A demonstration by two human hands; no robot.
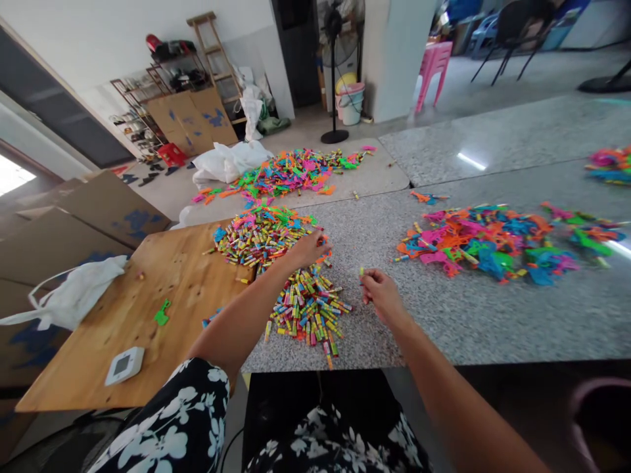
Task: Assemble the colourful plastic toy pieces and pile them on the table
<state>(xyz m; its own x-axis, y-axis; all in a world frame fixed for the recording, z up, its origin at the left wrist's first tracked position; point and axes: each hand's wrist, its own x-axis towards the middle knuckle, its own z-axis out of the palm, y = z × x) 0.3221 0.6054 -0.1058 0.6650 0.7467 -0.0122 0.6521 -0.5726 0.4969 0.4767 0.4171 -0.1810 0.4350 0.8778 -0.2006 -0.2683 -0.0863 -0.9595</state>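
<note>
My right hand [382, 293] is above the grey speckled table, thumb and fingers pinched on a small tube [361, 270] whose yellow-green end sticks up. My left hand [309, 249] reaches over the right side of a heap of small tubes and plastic toy guns [261, 236]. Its fingers are curled, and what they grip, if anything, is hidden. Below that hand, nearer to me, a loose pile of small printed tubes [308, 305] in yellow, red, green and blue spreads across the table. Bright toy guns [486, 236] in orange, pink, blue and green lie heaped to the right.
Another mixed heap [296, 172] lies at the table's far end beside a white bag [229, 161]. On the wooden table [187, 289] at left are a green toy gun [162, 313] and a white digital device [124, 365]. Cardboard boxes [98, 210] stand beyond.
</note>
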